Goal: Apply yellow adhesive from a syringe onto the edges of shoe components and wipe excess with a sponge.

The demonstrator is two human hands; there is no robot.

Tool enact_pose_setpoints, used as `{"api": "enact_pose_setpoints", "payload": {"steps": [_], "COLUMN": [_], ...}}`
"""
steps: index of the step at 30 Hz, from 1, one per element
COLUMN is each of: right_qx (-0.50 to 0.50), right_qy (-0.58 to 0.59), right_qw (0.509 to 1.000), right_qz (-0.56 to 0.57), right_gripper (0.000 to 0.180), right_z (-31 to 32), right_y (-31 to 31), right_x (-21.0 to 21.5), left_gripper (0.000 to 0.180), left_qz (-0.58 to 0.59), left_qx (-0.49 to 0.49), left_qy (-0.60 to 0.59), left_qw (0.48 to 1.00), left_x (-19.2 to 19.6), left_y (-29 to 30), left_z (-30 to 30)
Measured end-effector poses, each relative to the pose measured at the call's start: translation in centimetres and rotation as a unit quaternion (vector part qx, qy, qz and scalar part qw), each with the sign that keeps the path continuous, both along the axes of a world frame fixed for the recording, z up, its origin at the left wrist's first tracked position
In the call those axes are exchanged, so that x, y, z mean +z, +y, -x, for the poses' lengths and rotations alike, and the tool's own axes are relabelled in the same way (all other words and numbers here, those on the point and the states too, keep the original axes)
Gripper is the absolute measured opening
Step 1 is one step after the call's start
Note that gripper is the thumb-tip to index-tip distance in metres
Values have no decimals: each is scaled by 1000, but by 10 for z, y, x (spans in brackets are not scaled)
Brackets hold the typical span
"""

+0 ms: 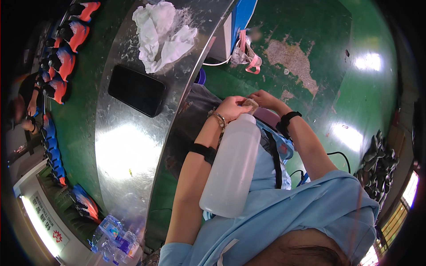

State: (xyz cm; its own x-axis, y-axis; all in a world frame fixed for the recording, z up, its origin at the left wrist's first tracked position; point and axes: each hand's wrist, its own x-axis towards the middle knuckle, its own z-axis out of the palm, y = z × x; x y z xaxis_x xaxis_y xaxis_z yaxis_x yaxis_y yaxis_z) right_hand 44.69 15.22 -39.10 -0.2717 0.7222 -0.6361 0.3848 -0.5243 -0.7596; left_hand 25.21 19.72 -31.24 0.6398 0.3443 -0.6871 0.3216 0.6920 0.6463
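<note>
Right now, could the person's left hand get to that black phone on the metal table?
Probably yes. The phone lies flat on the metal table with nothing covering it, just left of the left hand. But that hand is at the cap of the white bottle, so it would have to let go.

Left hand (pixel 230 107) and right hand (pixel 262 98) meet on a small tan object (pixel 251 103); white plastic bottle (pixel 230 168) directly below them.

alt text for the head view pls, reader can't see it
A person's left hand and right hand meet at the cap of a white plastic bottle held against a light blue shirt. Beside them, a curved metal table carries a dark phone and crumpled white cloths.
</note>
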Motion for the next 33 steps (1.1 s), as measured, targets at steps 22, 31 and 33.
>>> {"api": "enact_pose_setpoints", "payload": {"steps": [22,31,33], "right_qx": [2,-87,-72], "right_qy": [-49,-57,-70], "right_qw": [999,994,995], "right_qz": [-19,-33,2], "right_gripper": [32,32,31], "right_z": [-5,-10,-10], "right_y": [7,8,10], "right_x": [2,26,34], "left_gripper": [38,61,61], "left_qz": [-160,-65,-39], "left_qx": [-52,66,29], "left_qy": [21,18,4], "left_qw": [986,996,999], "left_x": [-5,32,45], "left_y": [-11,-16,-16], "left_z": [3,14,19]}}
